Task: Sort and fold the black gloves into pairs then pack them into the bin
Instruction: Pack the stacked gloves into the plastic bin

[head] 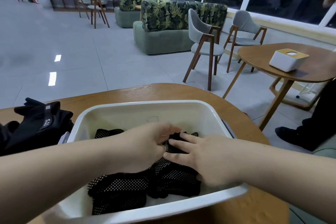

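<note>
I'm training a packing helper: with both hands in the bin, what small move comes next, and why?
Probably let go of the dotted gloves that both hands press in the bin, then reach the left hand to the black gloves lying unpacked on the table.

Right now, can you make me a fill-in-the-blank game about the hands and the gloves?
1. Both hands are inside the white ____.
2. The right hand lies with its fingers ____ on a folded dotted glove.
3. The pile of plain black gloves still waiting lies on the table, to the ____ of the bin.
4. The left hand has curled fingers that ____ the same glove.

Missing words: bin; flat; left; pinch
</note>
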{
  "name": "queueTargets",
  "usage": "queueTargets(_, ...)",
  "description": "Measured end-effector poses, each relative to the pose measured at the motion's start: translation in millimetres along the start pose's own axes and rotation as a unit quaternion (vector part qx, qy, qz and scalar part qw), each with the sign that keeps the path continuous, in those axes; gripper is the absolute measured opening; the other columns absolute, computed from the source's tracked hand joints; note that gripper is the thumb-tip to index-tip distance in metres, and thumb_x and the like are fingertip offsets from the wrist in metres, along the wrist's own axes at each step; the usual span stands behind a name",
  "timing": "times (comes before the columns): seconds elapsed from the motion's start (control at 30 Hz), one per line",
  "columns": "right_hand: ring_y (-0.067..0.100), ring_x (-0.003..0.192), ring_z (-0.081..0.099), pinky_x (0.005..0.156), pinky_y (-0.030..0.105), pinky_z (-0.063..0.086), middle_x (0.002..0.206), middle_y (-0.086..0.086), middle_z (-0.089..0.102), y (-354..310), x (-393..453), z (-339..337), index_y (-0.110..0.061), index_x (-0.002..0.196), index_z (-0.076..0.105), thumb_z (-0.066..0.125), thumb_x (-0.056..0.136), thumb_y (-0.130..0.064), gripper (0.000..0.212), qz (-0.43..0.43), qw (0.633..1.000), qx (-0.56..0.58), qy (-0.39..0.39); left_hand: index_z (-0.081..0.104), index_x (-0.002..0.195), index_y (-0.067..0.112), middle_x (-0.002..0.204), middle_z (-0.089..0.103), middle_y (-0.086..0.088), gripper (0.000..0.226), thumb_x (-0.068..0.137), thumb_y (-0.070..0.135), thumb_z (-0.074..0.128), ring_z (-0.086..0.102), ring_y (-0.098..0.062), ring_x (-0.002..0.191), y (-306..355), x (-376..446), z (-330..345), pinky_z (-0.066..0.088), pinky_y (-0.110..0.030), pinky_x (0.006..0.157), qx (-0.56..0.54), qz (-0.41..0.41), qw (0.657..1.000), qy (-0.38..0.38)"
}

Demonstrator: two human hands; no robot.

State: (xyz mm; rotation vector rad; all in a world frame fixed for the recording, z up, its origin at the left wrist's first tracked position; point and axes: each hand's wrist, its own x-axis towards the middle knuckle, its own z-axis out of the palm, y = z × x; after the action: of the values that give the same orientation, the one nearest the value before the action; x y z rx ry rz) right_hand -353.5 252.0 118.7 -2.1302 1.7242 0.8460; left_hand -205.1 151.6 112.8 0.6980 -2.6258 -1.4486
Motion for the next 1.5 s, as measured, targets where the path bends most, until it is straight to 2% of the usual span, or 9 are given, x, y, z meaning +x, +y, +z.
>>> queueTargets(0.17, 0.02, 0.147, -0.015, 0.119, 0.047, 0.007, 0.159, -0.01, -0.015, -0.3, -1.1, -6.2, -0.043, 0.15, -0.006, 0.047, 0.095, -0.037, 0.076, 0.002, 0.999, 0.04, 0.012, 0.051, 0.112, 0.048, 0.132, 0.045, 0.03, 0.047, 0.09, 0.008, 0.045, 0.037, 0.013, 0.124, -20.5, -14.4, -11.5, 0.029, -0.003, 0.097, 0.204, 0.212, 0.955, 0.016)
queueTargets(0.3, 0.023, 0.146, -0.018, 0.117, 0.051, -0.006, 0.161, -0.003, -0.007, -4.8, -4.5, -8.0, -0.038, 0.152, 0.001, 0.045, 0.096, -0.039, 0.072, 0.014, 0.999, -0.001, 0.034, 0.052, 0.118, 0.035, 0.139, 0.047, 0.011, 0.032, 0.093, 0.019, 0.04, 0.032, -0.004, 0.136, -23.8, -18.0, -16.9, 0.021, -0.01, 0.107, 0.359, 0.308, 0.88, 0.033)
queueTargets(0.4, 0.022, 0.147, -0.015, 0.119, 0.045, -0.006, 0.161, 0.0, -0.01, -7.1, -8.7, -4.7, -0.036, 0.151, -0.004, 0.04, 0.098, -0.037, 0.069, 0.014, 0.999, 0.006, 0.03, 0.008, 0.148, 0.026, 0.156, 0.023, -0.002, 0.076, 0.083, 0.064, 0.019, 0.019, -0.018, 0.144, -27.7, -22.2, -14.9, 0.019, -0.026, 0.114, 0.473, 0.179, 0.86, 0.07)
queueTargets(0.47, 0.02, 0.147, -0.013, 0.12, 0.041, 0.004, 0.16, -0.001, -0.014, -6.0, -10.0, -2.5, -0.037, 0.151, -0.008, 0.039, 0.1, -0.035, 0.069, 0.012, 1.0, 0.02, 0.016, -0.047, 0.13, 0.028, 0.155, -0.024, 0.0, 0.101, 0.06, 0.089, -0.008, -0.016, -0.019, 0.144, -37.9, -31.2, -13.1, -0.003, -0.032, 0.113, 0.486, 0.063, 0.872, 0.021)
queueTargets(0.53, 0.019, 0.146, -0.015, 0.119, 0.043, 0.014, 0.159, -0.004, -0.019, -5.0, -9.0, -1.7, -0.039, 0.149, -0.011, 0.038, 0.101, -0.033, 0.068, 0.011, 0.999, 0.032, -0.009, -0.057, 0.112, 0.024, 0.14, -0.041, 0.003, 0.105, 0.059, 0.09, 0.006, -0.026, -0.021, 0.141, -43.9, -38.2, -13.2, -0.008, -0.035, 0.114, 0.498, -0.027, 0.865, -0.047)
queueTargets(0.63, 0.02, 0.145, -0.02, 0.117, 0.044, 0.019, 0.157, -0.002, -0.026, -6.5, -4.5, 0.4, -0.039, 0.148, -0.015, 0.038, 0.101, -0.025, 0.072, 0.012, 0.999, 0.038, -0.033, -0.054, 0.104, 0.021, 0.148, -0.039, -0.006, 0.127, 0.068, 0.078, 0.054, -0.027, -0.025, 0.141, -41.4, -39.1, -13.9, -0.007, -0.041, 0.115, 0.516, -0.093, 0.844, -0.109)
queueTargets(0.77, 0.023, 0.144, -0.025, 0.116, 0.043, 0.02, 0.154, 0.0, -0.032, -11.1, -1.6, 1.2, -0.036, 0.147, -0.02, 0.033, 0.097, -0.009, 0.078, 0.015, 0.997, 0.047, -0.054, -0.053, 0.11, 0.026, 0.149, -0.036, -0.014, 0.137, 0.069, 0.056, 0.074, -0.02, -0.032, 0.143, -41.4, -28.1, -7.1, 0.0, -0.046, 0.117, 0.544, -0.103, 0.823, -0.13)
queueTargets(1.17, 0.012, 0.144, -0.021, 0.119, 0.038, 0.009, 0.158, -0.009, -0.02, -10.4, -6.9, -11.5, -0.044, 0.149, -0.006, 0.04, 0.101, -0.026, 0.069, 0.025, 0.99, 0.134, -0.019, -0.037, 0.139, 0.023, 0.154, -0.025, -0.013, 0.132, 0.07, 0.058, 0.071, -0.013, -0.032, 0.144, -36.6, -19.5, -18.9, 0.008, -0.046, 0.118, 0.571, -0.076, 0.812, -0.093)
queueTargets(1.5, 0.003, 0.108, 0.05, 0.094, 0.022, 0.04, 0.114, -0.022, 0.056, -37.2, 13.1, -54.1, -0.034, 0.127, 0.051, 0.048, 0.097, -0.03, 0.031, 0.046, 0.926, 0.27, 0.26, 0.032, 0.141, 0.036, 0.135, 0.041, 0.017, 0.059, 0.088, 0.06, 0.044, 0.036, -0.008, 0.129, -27.1, -73.6, -56.9, 0.033, -0.03, 0.106, 0.459, 0.029, 0.884, 0.089)
